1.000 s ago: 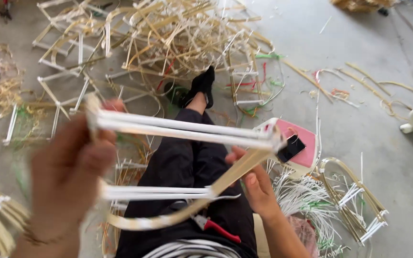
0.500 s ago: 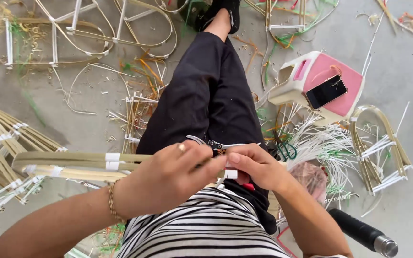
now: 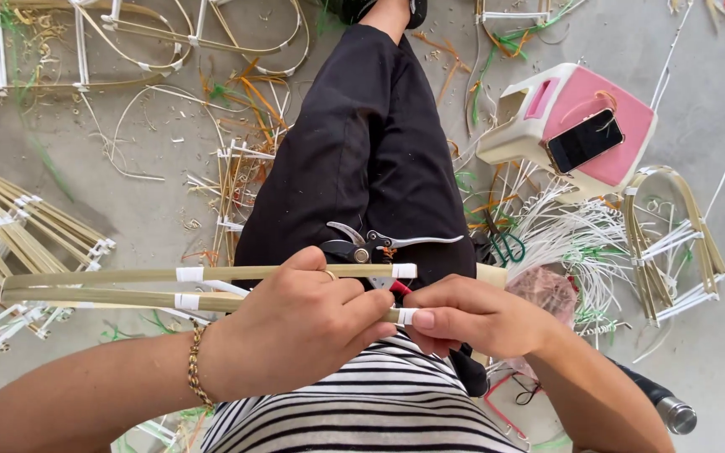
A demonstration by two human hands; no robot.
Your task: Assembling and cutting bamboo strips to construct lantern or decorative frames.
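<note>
The person sits on the floor (image 3: pixel 715 109) with one leg stretched forward. Both hands work at lap level on a bamboo strip frame (image 3: pixel 127 287), which is made of long pale strips bound with white tape and extends out to the person's left.

The left hand (image 3: pixel 295 331) is closed around the frame's two parallel strips near their right ends. The right hand (image 3: pixel 472 317) meets it there, with thumb and forefinger pinched on the white tape binding (image 3: pixel 406 316) at the end of the lower strip. A second white binding sits at the end of the upper strip, just above. Both grips are closed on the frame.

Pruning shears (image 3: pixel 379 243) lie untouched on the person's black-trousered thigh, just beyond the hands.

Step in hand, as a judgement: securing or tightening the end joint of the frame. The next move likely calls for the left hand to hold the strips aligned while the right hand presses or winds the tape flat. Slack in the left grip could let the strips spring apart.

Surroundings: a pink and white stool (image 3: pixel 572 126) carrying a dark phone stands near the person's right, a bundle of white ties (image 3: pixel 572 235) lies beside it, and finished frames (image 3: pixel 18 226) lie on the floor to the left.
</note>
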